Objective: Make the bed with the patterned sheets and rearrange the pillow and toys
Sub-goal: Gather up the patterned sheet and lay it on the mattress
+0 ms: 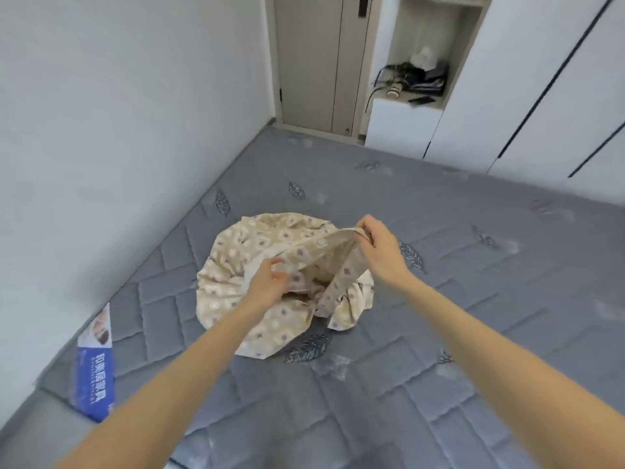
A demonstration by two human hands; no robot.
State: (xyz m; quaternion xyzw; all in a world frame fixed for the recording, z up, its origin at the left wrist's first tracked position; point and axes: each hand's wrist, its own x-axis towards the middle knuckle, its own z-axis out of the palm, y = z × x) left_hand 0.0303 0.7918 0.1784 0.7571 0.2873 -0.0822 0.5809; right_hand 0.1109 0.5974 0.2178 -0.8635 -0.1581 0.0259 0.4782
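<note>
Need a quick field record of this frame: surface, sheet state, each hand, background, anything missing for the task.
surface: grey quilted mattress, bare, with leaf motifs
sheet: beige patterned sheet, bundled in a heap on the mattress, not spread
left: left hand grips a fold near the middle of the heap
right: right hand pinches an edge, raised above the heap
label: blue label at the mattress edge by the wall
background: door, white wardrobe, niche with clutter
pillow, toys: none in view

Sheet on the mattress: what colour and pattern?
The sheet is beige with small purple and white squares; head view.
</note>
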